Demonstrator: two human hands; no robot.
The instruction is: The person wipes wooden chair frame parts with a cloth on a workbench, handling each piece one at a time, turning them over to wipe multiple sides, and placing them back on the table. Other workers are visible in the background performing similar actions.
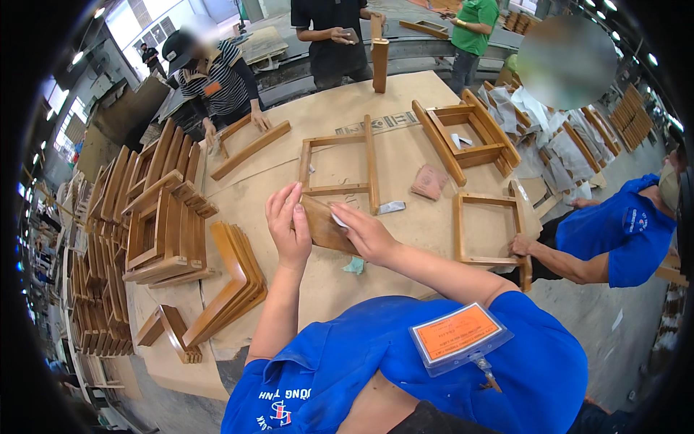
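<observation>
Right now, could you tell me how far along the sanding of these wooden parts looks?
Done, apparently: angled pieces lie stacked at the table's left edge, though I cannot tell whether they are finished. In hand: the left hand steadies a wooden piece while the right hand presses a small pale pad on it. Left: open frames lie spread on the cardboard-covered table.

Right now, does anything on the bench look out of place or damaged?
Nothing stands out. The left hand steadies a wooden piece while the right hand presses a small white pad on it. Wooden frames lie flat on the cardboard-covered table.
</observation>
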